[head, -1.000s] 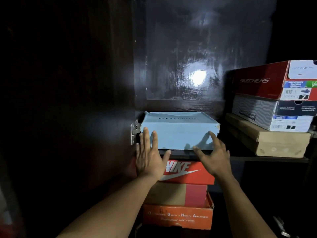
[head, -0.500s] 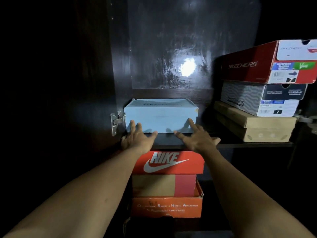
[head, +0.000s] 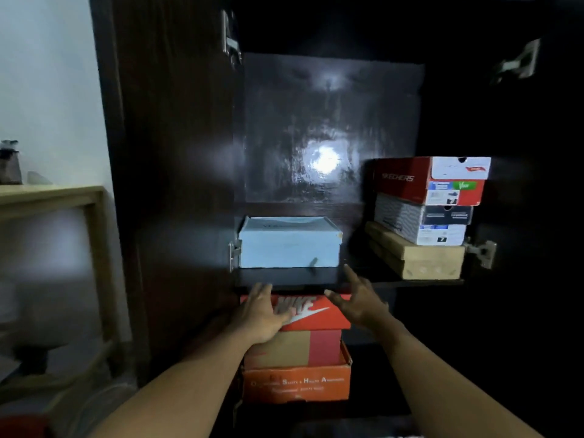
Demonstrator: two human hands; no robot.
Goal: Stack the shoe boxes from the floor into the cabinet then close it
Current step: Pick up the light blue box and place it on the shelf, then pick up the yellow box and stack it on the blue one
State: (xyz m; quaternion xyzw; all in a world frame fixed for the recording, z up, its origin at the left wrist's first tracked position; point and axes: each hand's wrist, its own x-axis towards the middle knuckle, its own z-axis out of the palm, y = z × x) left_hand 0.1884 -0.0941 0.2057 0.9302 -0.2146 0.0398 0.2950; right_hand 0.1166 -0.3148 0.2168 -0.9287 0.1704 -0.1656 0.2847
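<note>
Both hands empty, fingers spread: left hand point(head: 264, 312), right hand point(head: 360, 303), just near of the pale blue box point(head: 289, 245). Risk: it sits near the shelf point(head: 284, 276) front, so the closing door may catch it.

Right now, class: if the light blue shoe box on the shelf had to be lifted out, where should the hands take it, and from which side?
Probably by its two short ends, coming from the open front. The light blue shoe box lies flat with its long face forward, standing alone on the shelf, with space showing on its right side. The left hand and right hand are open, just below the shelf edge.
</note>
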